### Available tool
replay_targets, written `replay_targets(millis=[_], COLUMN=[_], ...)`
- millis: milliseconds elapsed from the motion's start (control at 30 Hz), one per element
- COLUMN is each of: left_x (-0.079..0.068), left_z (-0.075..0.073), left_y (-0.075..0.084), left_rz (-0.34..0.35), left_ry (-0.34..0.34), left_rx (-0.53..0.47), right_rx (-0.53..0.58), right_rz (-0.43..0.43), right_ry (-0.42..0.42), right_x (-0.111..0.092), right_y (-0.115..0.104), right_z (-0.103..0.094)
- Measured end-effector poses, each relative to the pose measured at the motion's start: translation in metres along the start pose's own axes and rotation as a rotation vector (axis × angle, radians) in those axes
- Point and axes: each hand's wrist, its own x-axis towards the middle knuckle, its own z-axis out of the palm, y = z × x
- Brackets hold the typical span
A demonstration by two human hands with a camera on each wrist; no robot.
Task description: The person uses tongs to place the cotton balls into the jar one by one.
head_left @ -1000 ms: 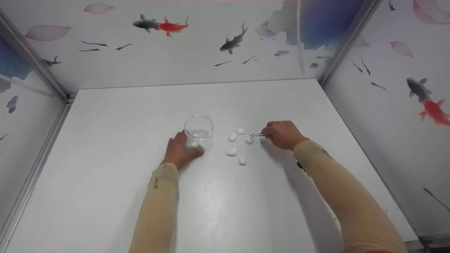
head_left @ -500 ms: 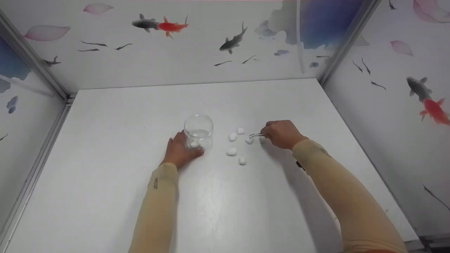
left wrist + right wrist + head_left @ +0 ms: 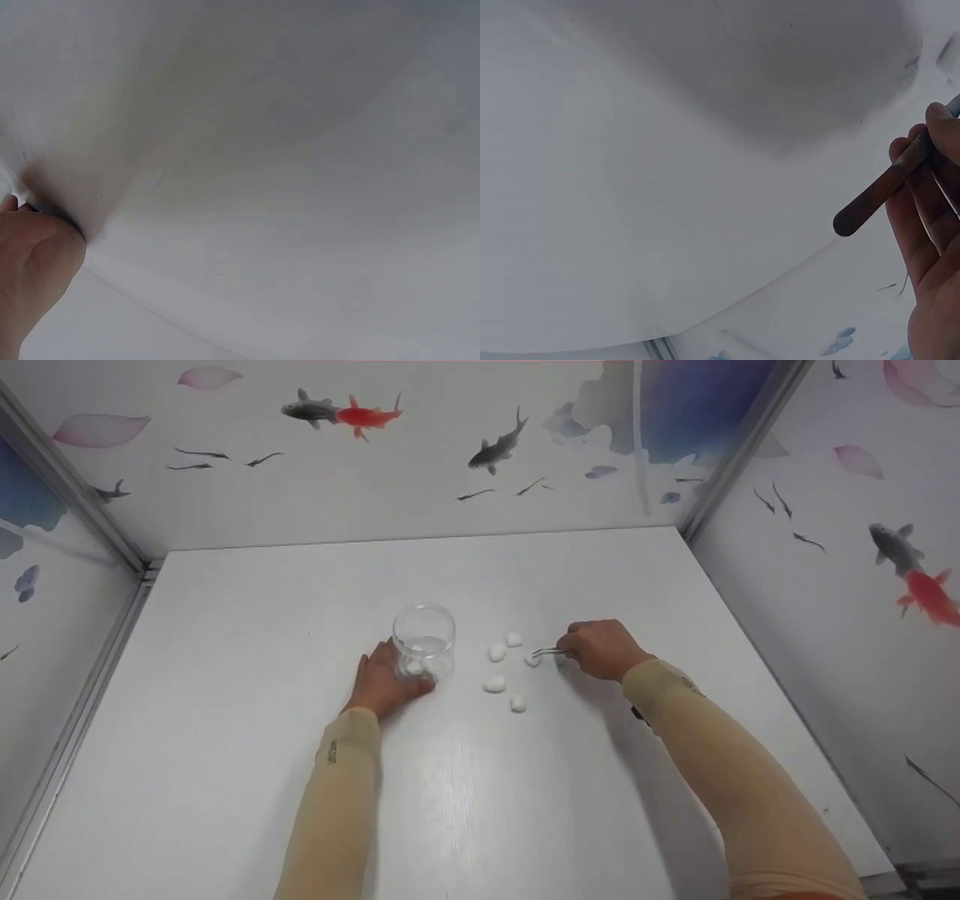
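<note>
Clear-walled jar (image 3: 424, 639) upright on the white table (image 3: 225, 735), mouth uncovered. Left hand (image 3: 381, 682): grasping the lower wall of the jar, fingers along the left side, thumb across the near side. Right hand (image 3: 609, 649): well apart from the jar, to its right, pinching slim tweezers (image 3: 552, 651) between thumb and fingers, with the rounded rear end exposed in the right wrist view. Tips pointed toward the jar, at the white piece (image 3: 532, 661) farthest right of it — firm grip or mere contact impossible to tell. Progress, by judgement: partial. Inside the jar, near the base: at least one white lump (image 3: 414, 667), exact count unclear through the wall. Outside the jar: five pieces, all to its right and apart from it — one at the tweezer tips, four others scattered between tips and jar or nearer the front.
</note>
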Motion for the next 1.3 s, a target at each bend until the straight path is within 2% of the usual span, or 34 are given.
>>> replay_targets(millis=[267, 533, 700, 867, 1300], left_x=[0.0, -0.001, -0.002, -0.002, 0.001], left_z=[0.002, 0.001, 0.001, 0.001, 0.001], left_y=[-0.001, 0.002, 0.002, 0.0, -0.002], left_rz=[-0.023, -0.01, -0.022, -0.002, 0.009], left_ry=[-0.013, -0.011, -0.001, 0.007, 0.016], left_rx=[0.002, -0.012, 0.005, 0.018, -0.01], right_rx=[0.034, 0.017, -0.012, -0.015, 0.001], right_rz=[-0.011, -0.044, -0.056, -0.053, -0.097], right_ry=[0.011, 0.034, 0.059, 0.067, 0.138], right_x=[0.0, 0.0, 0.0, 0.0, 0.008], right_y=[0.0, 0.002, 0.002, 0.001, -0.001], right_z=[0.004, 0.005, -0.002, -0.008, -0.023])
